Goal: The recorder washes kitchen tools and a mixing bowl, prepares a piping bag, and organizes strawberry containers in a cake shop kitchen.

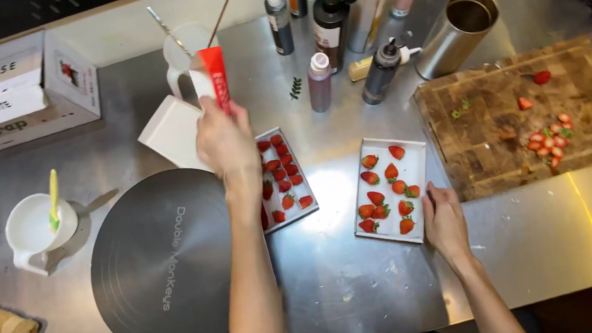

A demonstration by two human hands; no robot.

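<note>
Left hand (225,140) is raised over the steel counter (546,246), fingers closed round a red-and-white tube (212,79) above the left strawberry tray (284,178). Right hand (444,224) rests loosely curled, touching the right strawberry tray (391,188) at its near corner.

The left arm goes up from the bottom centre of the frame, almost straight, bare to the wrist. The left hand (225,140) is at upper centre, fingers closed in a grip. The right forearm enters from lower right; the right hand (444,224) lies low, fingers slightly curled.
</note>
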